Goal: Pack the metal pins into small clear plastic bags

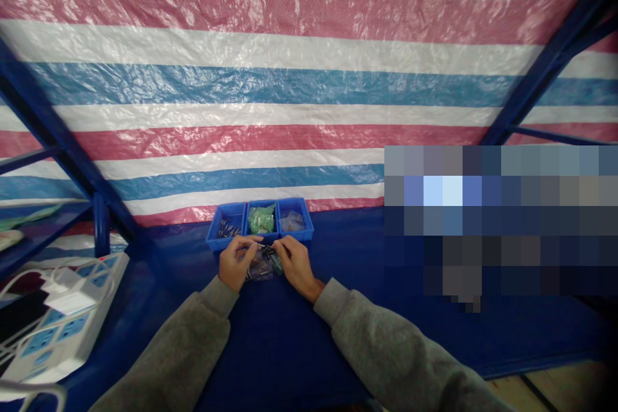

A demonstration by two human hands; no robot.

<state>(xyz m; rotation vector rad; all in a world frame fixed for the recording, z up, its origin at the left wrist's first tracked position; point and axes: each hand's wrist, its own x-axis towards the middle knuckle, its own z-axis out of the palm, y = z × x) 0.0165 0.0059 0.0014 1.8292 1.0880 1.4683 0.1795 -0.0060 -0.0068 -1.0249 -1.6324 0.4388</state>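
My left hand (237,264) and my right hand (296,268) are close together over the blue table, just in front of the bins. Fingers and thumb are pinched together on each hand. Between the fingertips shows a small thin dark and silver piece (263,246), too small to name. Beneath lie clear plastic bags (261,269) with small parts in or around them. Directly behind stand three joined blue bins (212,244). Thin metal pieces (228,230) lie in the left one, a green bag (261,219) fills the middle, and clear bags (291,221) are in the right.
At the left edge a white power strip (99,315) carries a white adapter (72,291) and cables. Blue metal frame posts (62,122) slant up on both sides. Striped plastic sheeting (290,84) hangs behind the blue table (280,347). The right side is pixelated.
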